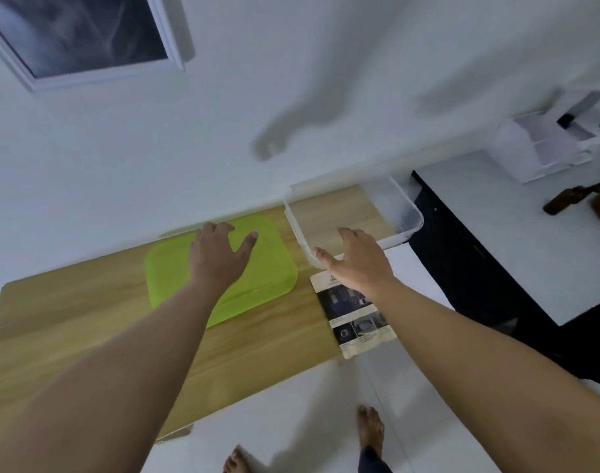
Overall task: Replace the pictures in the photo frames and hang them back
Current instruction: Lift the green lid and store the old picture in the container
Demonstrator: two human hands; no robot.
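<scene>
A white photo frame (87, 39) with a dark grey picture hangs on the wall at the upper left. On the wooden table (70, 322) lies a printed sheet (358, 322) with dark photos, at the right edge. My left hand (220, 254) hovers with fingers spread over a green plastic lid (257, 285). My right hand (356, 261) is spread open above the sheet's far end, beside the near rim of a clear plastic box (408, 213). Neither hand holds anything.
A black and white counter (530, 261) stands to the right, with a white printer (548, 141) and a brown bottle (575, 199) lying on it. My bare feet (370, 428) stand on the white floor below the table's front edge.
</scene>
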